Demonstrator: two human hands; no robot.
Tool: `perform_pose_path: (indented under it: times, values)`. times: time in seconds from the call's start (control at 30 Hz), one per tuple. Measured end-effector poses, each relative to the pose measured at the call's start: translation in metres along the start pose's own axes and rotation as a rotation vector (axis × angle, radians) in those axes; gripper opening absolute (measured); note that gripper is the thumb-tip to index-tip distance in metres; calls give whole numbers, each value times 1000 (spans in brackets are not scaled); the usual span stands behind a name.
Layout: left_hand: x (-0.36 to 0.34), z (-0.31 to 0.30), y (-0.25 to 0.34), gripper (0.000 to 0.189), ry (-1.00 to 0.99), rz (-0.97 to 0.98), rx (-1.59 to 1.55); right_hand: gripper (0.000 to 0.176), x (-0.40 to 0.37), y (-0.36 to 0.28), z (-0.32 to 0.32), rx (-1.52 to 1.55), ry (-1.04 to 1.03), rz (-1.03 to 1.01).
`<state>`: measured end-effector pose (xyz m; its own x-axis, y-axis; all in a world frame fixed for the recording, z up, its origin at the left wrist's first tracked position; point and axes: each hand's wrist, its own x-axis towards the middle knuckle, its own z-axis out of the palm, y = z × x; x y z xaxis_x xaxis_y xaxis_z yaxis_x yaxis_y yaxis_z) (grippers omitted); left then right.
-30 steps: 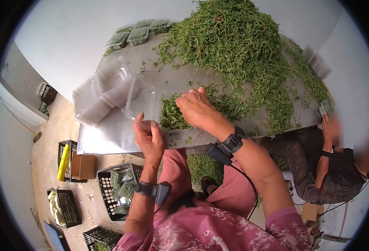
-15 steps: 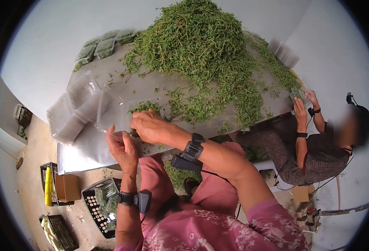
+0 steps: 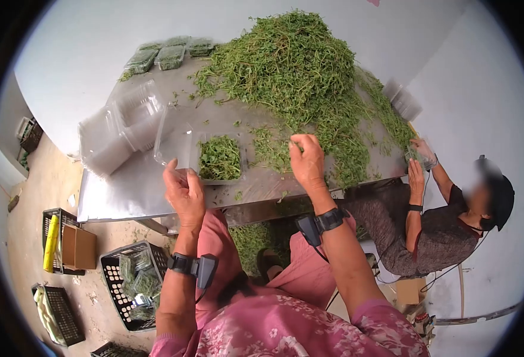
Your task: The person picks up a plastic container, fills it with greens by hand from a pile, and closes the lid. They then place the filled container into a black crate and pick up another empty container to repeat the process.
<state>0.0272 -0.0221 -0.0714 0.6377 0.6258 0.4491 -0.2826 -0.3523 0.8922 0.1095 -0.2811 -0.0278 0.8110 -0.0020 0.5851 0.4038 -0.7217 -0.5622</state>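
Observation:
A clear plastic clamshell box [image 3: 243, 169] lies on the metal table with its lid [image 3: 173, 135] folded back to the left. Leafy green sprigs [image 3: 219, 156] fill much of its base. My left hand [image 3: 184, 193] is by the near left corner of the box, thumb and forefinger apart; whether it touches the plastic cannot be told. To the right of the box, my right hand [image 3: 307, 162] hovers over scattered greens, its fingers curled together. What they hold, if anything, is hidden. Behind them rises a big heap of the same greens [image 3: 292, 65].
Nested clear boxes [image 3: 104, 140] stand at the table's left. Several filled boxes [image 3: 170, 56] sit at the back left. At the right, a co-worker [image 3: 434, 229] handles another clear box. Black crates [image 3: 116, 291] and a cardboard box [image 3: 79, 247] stand on the floor.
My right hand has lifted away from the box and moved right, to the loose greens. The left hand stays near the box's corner. The whole view has shifted a little.

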Motion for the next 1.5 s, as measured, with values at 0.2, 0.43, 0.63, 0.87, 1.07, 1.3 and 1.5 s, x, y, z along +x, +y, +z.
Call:
perform_pose_path:
  times: [0.2, 0.43, 0.63, 0.87, 1.07, 1.3, 1.5]
  values:
    - [1, 3, 0, 39, 55, -82, -187, 45, -35, -5, 10, -276, -184, -66]
    - [4, -1, -10, 43, 72, -173, -375, 41, -32, -53, 46, -191, -511, -489]
    - [6, -3, -2, 41, 43, -221, -327, 33, 14, -31, 72, -315, -566, -447]
    - [6, -1, -3, 41, 12, -209, -362, 34, 25, 23, 40, -493, -473, -183]
    - [5, -1, -5, 42, -23, -153, -355, 30, 6, 40, -16, -566, -515, -155]
    - [4, 1, -3, 39, -93, -99, -236, 32, 31, 56, -75, -383, -369, 69]
    - [3, 3, 0, 37, -113, -80, -161, 67, 72, 92, -71, -576, -162, 374]
